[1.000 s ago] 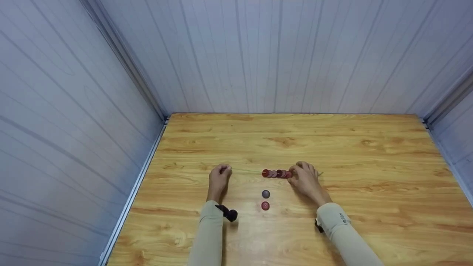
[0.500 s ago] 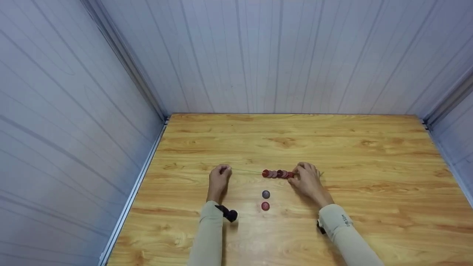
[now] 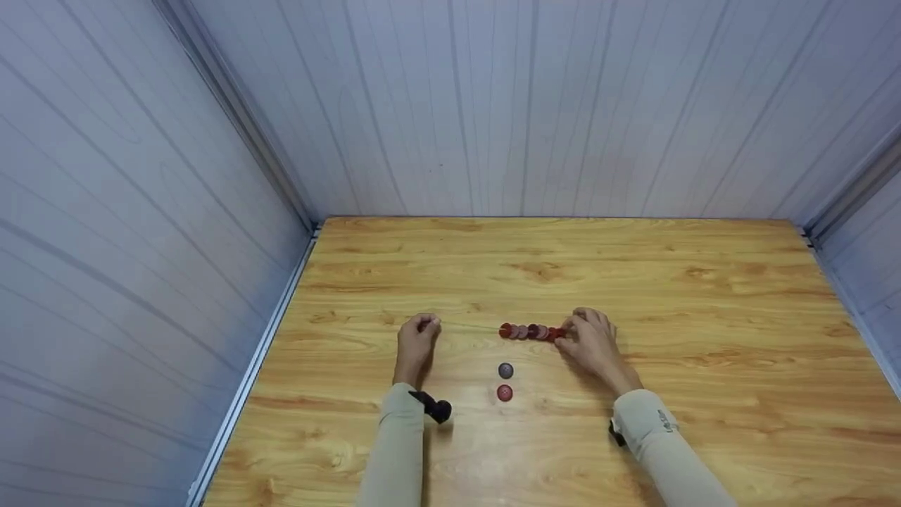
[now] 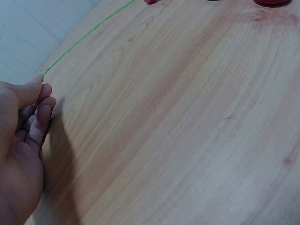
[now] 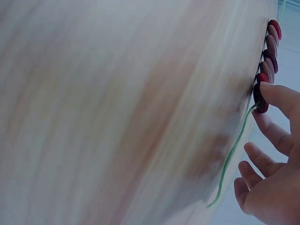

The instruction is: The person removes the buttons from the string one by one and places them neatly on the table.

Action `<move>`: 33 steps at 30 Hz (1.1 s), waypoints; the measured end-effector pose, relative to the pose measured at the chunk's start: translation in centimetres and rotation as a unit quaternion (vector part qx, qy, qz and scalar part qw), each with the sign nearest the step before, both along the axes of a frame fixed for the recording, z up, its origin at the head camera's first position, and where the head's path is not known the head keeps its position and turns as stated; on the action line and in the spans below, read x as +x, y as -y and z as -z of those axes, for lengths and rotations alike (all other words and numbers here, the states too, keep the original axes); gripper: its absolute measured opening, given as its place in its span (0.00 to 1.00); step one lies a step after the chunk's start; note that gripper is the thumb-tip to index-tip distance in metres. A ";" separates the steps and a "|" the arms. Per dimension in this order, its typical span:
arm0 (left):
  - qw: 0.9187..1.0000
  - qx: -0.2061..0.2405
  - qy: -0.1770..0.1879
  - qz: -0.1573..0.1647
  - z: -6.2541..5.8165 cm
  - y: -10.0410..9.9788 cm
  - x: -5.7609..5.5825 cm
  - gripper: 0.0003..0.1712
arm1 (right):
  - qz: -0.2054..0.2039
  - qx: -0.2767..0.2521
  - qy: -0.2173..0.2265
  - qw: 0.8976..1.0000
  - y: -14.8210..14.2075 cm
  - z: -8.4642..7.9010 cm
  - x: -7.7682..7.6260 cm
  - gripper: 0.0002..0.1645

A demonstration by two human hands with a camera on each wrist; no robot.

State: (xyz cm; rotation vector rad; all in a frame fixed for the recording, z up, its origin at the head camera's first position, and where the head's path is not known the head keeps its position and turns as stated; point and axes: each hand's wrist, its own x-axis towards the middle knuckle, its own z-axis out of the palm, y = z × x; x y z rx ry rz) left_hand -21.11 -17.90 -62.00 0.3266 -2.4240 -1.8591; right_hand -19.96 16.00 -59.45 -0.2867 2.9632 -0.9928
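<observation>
At the left, the green string (image 4: 86, 36) is being pinched by the left hand (image 3: 415, 346) and is being held straight toward mid-table (image 3: 739, 303). There, a row of overlapping threaded buttons (image 3: 523, 332) is being strung along it, while a grey button (image 3: 505, 370) and a red button (image 3: 505, 393) are being borne loose nearby. At the right, the end button (image 5: 258, 99) is being gripped between the thumb and forefinger of the right hand (image 3: 593, 348), the string's tail being trailed beside it.

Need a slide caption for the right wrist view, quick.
Right hand pinches the end button in a row of threaded buttons, green string trailing from it.
</observation>
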 end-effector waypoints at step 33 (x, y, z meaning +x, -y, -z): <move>1.000 -0.010 0.000 -0.003 -0.3 -0.1 0.1 0.07 | 0.024 -0.020 0.006 1.000 -2.7 0.1 0.3 0.17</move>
